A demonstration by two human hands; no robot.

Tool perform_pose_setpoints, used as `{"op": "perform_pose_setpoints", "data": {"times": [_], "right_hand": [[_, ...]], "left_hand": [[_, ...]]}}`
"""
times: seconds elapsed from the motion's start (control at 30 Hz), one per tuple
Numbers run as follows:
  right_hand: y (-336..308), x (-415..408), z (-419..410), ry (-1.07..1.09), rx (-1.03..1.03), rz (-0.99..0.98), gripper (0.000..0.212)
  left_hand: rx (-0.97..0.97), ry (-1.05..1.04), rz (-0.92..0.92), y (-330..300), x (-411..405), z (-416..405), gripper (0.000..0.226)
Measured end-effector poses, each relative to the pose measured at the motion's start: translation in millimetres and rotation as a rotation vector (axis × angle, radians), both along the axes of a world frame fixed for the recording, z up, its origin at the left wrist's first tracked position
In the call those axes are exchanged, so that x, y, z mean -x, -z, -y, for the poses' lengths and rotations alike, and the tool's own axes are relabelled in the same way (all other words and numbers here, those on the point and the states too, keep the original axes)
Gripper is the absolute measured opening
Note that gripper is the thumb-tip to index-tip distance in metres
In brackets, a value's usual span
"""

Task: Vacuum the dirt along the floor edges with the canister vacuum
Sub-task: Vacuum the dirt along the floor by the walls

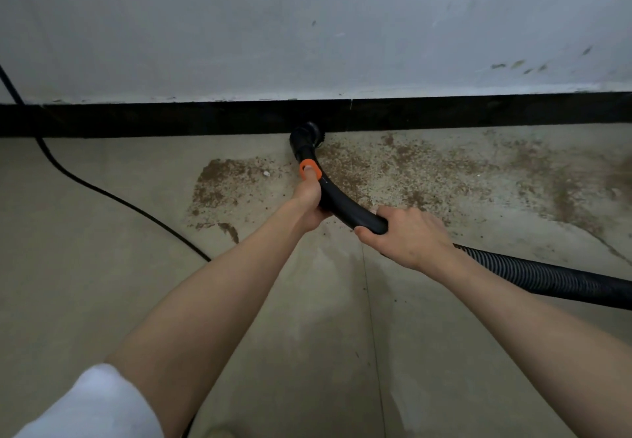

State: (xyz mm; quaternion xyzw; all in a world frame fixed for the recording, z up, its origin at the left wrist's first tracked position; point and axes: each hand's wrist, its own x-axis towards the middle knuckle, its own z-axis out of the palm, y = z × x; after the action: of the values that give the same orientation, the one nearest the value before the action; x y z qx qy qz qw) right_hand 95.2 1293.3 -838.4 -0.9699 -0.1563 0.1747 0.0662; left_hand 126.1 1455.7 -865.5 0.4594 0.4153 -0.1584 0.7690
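Observation:
A black curved vacuum wand (337, 198) runs from my hands to a round brush nozzle (307, 134) that touches the floor at the black baseboard (478, 110). My left hand (309, 203) grips the wand just behind an orange slider (309, 170), thumb lying on it. My right hand (405, 235) grips the wand's rear end, where the ribbed black hose (547, 276) begins and leads off to the right. Brown dirt (427, 170) is scattered on the beige floor along the baseboard, on both sides of the nozzle. The canister is out of view.
A black power cord (102, 191) comes down the grey wall (307, 27) at the left and crosses the floor toward my left arm. A tile joint (371, 318) runs toward me between my arms.

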Motion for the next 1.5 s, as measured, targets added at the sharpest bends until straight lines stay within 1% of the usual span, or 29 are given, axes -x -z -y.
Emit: {"op": "perform_pose_setpoints", "data": {"times": [0.1, 0.2, 0.3, 0.4, 0.57, 0.7, 0.8, 0.9, 1.07, 1.3, 1.4, 1.5], "right_hand": [[-7, 6, -4, 0.009, 0.023, 0.026, 0.039], [-15, 13, -14, -0.014, -0.021, 0.021, 0.039], [-22, 24, -33, -0.069, -0.132, -0.029, 0.038], [-22, 41, -57, -0.163, -0.207, -0.095, 0.038], [-24, 61, -76, -0.356, -0.176, -0.205, 0.035], [-27, 67, -71, -0.445, -0.137, -0.236, 0.038], [-28, 73, -64, -0.462, -0.121, -0.237, 0.04], [-29, 79, -58, -0.462, -0.113, -0.255, 0.038], [-32, 82, -51, -0.44, -0.12, -0.281, 0.034], [-32, 84, -60, -0.464, -0.084, -0.265, 0.034], [-33, 81, -71, -0.481, -0.073, -0.262, 0.033], [-32, 75, -80, -0.476, -0.069, -0.263, 0.036]], "left_hand": [[0.033, 0.023, -0.021, -7, 3, -3, 0.065], [-0.005, -0.028, -0.003, -14, 11, -16, 0.063], [-0.053, -0.135, 0.03, -19, 32, -39, 0.064], [-0.107, -0.271, 0.01, -21, 66, -66, 0.064], [-0.104, -0.482, -0.071, -21, 124, -83, 0.056], [-0.09, -0.561, -0.122, -19, 150, -74, 0.056], [-0.101, -0.59, -0.154, -16, 160, -64, 0.055], [-0.097, -0.589, -0.163, -15, 166, -57, 0.052], [-0.075, -0.593, -0.183, -16, 170, -49, 0.042], [-0.083, -0.597, -0.18, -15, 172, -53, 0.042], [-0.07, -0.606, -0.172, -15, 171, -62, 0.044], [-0.051, -0.598, -0.152, -13, 166, -71, 0.048]]}}
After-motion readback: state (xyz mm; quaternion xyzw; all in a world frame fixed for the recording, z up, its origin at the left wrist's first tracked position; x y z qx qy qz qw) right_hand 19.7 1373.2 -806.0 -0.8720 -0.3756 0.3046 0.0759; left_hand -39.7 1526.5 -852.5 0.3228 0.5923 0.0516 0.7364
